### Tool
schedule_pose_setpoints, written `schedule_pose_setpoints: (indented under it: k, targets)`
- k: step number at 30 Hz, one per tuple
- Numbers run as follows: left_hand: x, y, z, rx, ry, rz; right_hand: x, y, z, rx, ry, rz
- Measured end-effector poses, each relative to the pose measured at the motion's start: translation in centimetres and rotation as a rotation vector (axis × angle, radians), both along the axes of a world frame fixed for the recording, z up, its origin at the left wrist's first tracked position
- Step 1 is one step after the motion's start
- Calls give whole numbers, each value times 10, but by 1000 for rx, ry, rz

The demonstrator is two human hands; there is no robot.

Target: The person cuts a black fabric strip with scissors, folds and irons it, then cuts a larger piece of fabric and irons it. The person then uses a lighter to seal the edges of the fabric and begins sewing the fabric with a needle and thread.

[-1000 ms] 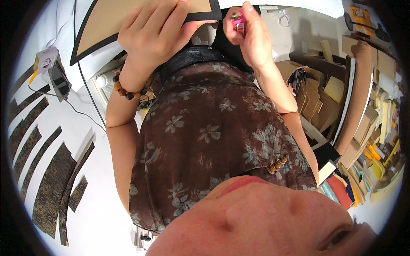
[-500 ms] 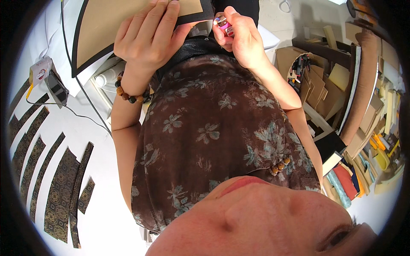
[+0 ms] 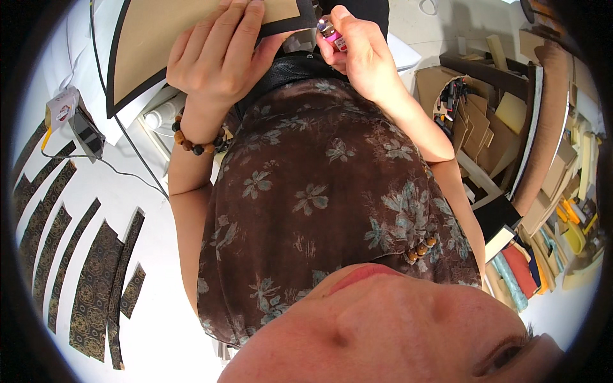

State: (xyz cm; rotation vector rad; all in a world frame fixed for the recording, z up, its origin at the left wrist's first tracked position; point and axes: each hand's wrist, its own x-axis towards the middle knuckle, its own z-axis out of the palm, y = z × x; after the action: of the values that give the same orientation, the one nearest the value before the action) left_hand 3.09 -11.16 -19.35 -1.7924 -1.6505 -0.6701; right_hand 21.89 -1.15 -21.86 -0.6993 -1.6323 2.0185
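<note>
My left hand (image 3: 214, 60) grips a tan board (image 3: 150, 48) with a black border near its lower edge. Its fingers lie over the top face, while the thumb goes to the edge at the underside. Closed around a pink lighter with a metal top (image 3: 331, 38) is my right hand (image 3: 364, 54), its thumb raised at the lighter's top end. A small bright spot shows at that metal end, close to the board's right corner; whether it is a flame I cannot tell. The board's far part runs out of view.
Patterned dark fabric strips (image 3: 96, 287) lie on the white surface at left. A small boxy device (image 3: 86, 133) with a cable stands beyond them. On the right are cardboard pieces (image 3: 476, 124), a brown roll (image 3: 546, 127) and mixed offcuts. A white bottle (image 3: 156, 118) sits below the board.
The board and my left hand have shifted very slightly left. My right hand has tilted a little, and the lighter's metal top sits slightly higher, with a brighter spot on it.
</note>
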Motion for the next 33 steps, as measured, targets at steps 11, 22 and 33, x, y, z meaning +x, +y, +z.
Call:
schedule_pose_setpoints:
  k: [11,22,33]
  targets:
    - [0,2,5,-7,-18,-16,3,8,3,61,-89,61]
    - [-20,14,53,66,33,-97,-31,52,32,368,347,63]
    - [-30,39,94,208,-52,-163,-68,94,56,126,476,272]
